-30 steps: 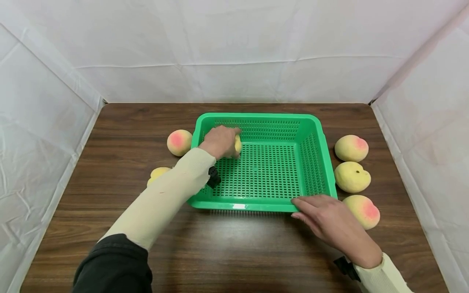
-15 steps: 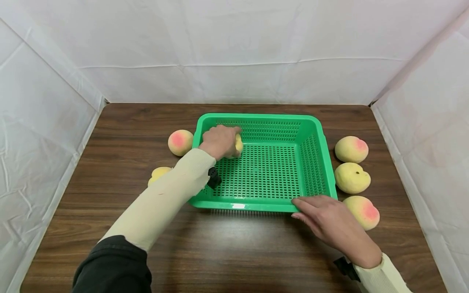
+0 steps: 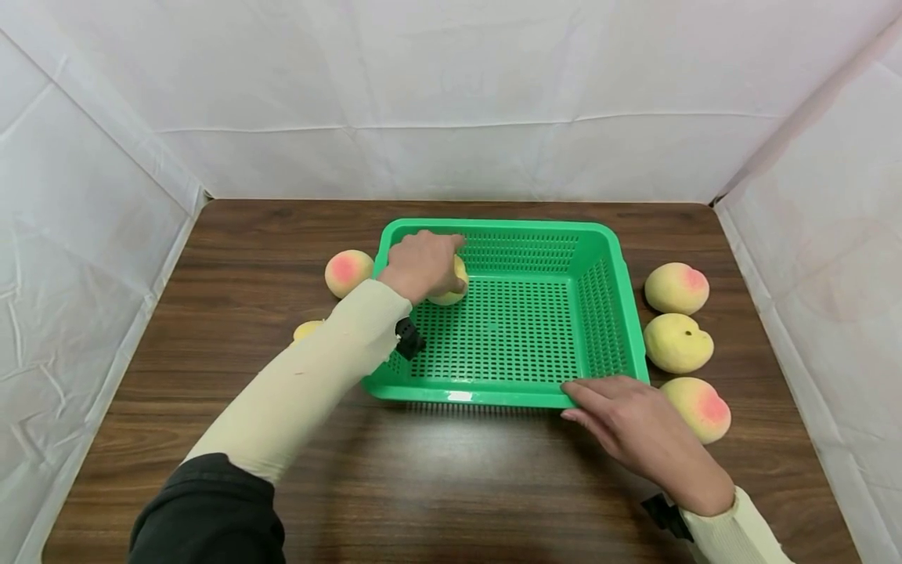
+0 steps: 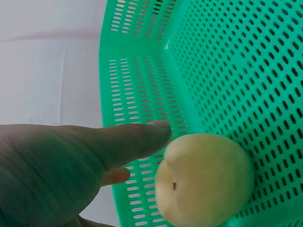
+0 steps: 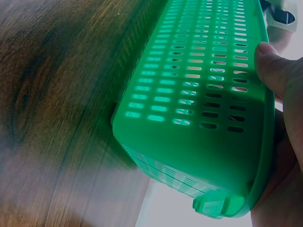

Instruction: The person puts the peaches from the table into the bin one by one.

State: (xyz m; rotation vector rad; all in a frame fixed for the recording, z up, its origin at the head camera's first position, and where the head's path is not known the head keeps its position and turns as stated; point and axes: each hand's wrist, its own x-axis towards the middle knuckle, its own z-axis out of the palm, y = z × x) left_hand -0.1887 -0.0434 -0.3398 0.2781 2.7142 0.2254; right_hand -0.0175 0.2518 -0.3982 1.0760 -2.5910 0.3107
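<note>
A yellow peach (image 4: pixel 208 179) lies in the far left corner of the green basket (image 3: pixel 493 399). Just above it is my left hand (image 3: pixel 423 262), thumb stretched out along the fruit and fingers loosened. In the left wrist view, the thumb (image 4: pixel 137 142) reaches close beside the peach without wrapping it; whether it still touches is hard to tell. At the basket's near right corner, my right hand (image 3: pixel 627 423) grips the rim, its thumb (image 5: pixel 272 64) on the outer side in the right wrist view. The fingers there are mostly hidden.
To the basket's right, three peaches stand in a column: far (image 3: pixel 675 287), middle (image 3: pixel 676 343) and near (image 3: pixel 698 409). On the left are a pink-blushed peach (image 3: pixel 348 272) and a yellow one (image 3: pixel 306 329), partly behind the left sleeve. White sheets (image 3: pixel 451 157) wall the wooden table (image 3: pixel 451 486).
My left hand has let go of the peach in the basket and risen slightly, so more of the fruit shows. The right hand has stayed on the rim.
</note>
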